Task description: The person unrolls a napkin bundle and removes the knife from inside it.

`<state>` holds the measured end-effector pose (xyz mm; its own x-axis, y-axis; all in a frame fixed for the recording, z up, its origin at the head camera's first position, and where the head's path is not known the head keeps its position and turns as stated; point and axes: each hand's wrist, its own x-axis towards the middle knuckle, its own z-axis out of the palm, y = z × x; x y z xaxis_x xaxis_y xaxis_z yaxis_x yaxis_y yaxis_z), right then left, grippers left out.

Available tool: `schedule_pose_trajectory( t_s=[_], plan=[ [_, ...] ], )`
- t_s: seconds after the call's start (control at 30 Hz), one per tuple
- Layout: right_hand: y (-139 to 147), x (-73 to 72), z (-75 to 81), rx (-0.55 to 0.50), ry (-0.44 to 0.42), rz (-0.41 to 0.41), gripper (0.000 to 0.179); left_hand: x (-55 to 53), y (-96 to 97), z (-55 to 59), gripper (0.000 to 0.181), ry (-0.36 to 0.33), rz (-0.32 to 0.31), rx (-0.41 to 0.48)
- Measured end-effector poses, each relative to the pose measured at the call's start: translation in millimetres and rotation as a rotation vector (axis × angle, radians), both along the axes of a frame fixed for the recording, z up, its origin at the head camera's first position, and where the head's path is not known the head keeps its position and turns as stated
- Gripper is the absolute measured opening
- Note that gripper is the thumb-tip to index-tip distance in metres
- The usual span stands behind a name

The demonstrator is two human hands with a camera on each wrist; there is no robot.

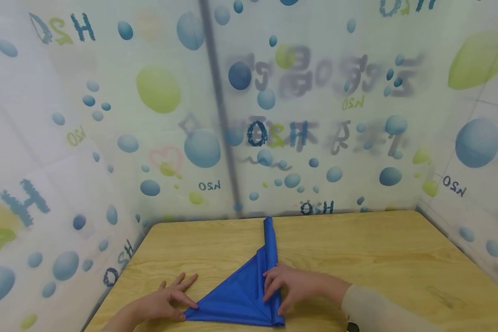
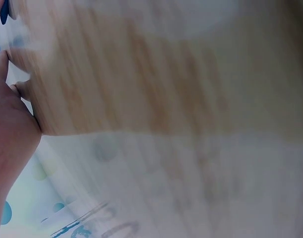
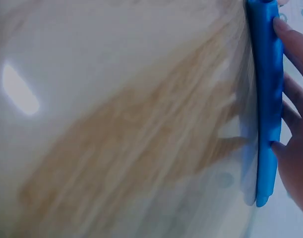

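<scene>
A blue sheet [image 1: 232, 295] with a smooth sheen lies on the wooden table, folded to a triangle. Along its right side runs a rolled edge [image 1: 270, 244] that reaches toward the table's far side. With thumb and index finger my left hand [image 1: 162, 302] pinches the sheet's left corner, its other fingers spread apart. My right hand [image 1: 296, 283] grips the lower part of the roll, fingers over its left side and thumb at the right. In the right wrist view the roll [image 3: 269, 99] stands out as a blue tube beside the right hand [image 3: 297, 144].
The wooden table [image 1: 377, 258] reflects light in both wrist views. Around it hangs a pale curtain [image 1: 336, 152] printed with blue and green bubbles and lettering. Behind the curtain's back side, a dark vertical pole [image 1: 220, 92] shows through.
</scene>
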<state>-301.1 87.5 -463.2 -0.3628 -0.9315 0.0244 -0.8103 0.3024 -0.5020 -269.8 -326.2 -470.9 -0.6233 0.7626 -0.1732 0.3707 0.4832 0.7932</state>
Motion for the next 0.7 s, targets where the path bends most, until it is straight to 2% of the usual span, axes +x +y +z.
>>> schedule_pose_trajectory(
  t_s=[0.2, 0.4, 0.6, 0.7],
  plan=[
    [1.0, 4.6, 0.7, 0.064, -0.019, 0.083, 0.034, 0.1, 0.5, -0.8, 0.030, -0.020, -0.013, 0.007],
    [4.9, 3.7, 3.5, 0.044, -0.053, 0.069, 0.033, 0.2, -1.1, 0.4, 0.030, 0.003, -0.005, 0.010],
    [14.4, 5.3, 2.5, 0.004, -0.125, 0.031, 0.031, -1.7, -0.1, -1.2, 0.029, -0.032, -0.001, 0.013],
    [19.8, 5.8, 1.1, -0.016, -0.110, 0.031, 0.031, -2.0, 0.7, -2.0, 0.029, -0.043, -0.002, 0.016]
  ],
)
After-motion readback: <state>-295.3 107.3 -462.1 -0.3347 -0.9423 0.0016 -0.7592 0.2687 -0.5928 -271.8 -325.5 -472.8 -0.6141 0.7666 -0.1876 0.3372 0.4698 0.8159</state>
